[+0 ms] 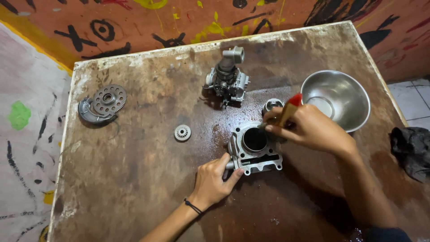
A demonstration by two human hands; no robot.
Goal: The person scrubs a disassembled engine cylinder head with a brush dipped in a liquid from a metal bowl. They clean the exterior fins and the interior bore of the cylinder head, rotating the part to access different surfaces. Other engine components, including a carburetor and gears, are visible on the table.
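Centrally, in the head view, one engine cylinder block point(254, 148) is seen lying on the stained table point(134, 188), bore upward. It is steadied at its near left corner by the left hand point(214, 180), whose fingers and thumb are closed around the casting's edge. A red-handled brush point(289, 110) is pinched in the right hand point(309, 130), fingers drawn together, just above the block's far right rim. The brushing is judged best done with the block kept pressed flat, so that it cannot slide, and with the bristles worked around the bore rather than across it. Counted on the table: one carburettor-like assembly point(227, 78) behind, one small round metal part point(272, 106) beside the brush, one steel bowl point(336, 99), one large toothed wheel with its plate point(104, 104), one small gear point(182, 132). One dark rag point(412, 150) lies at the right edge.
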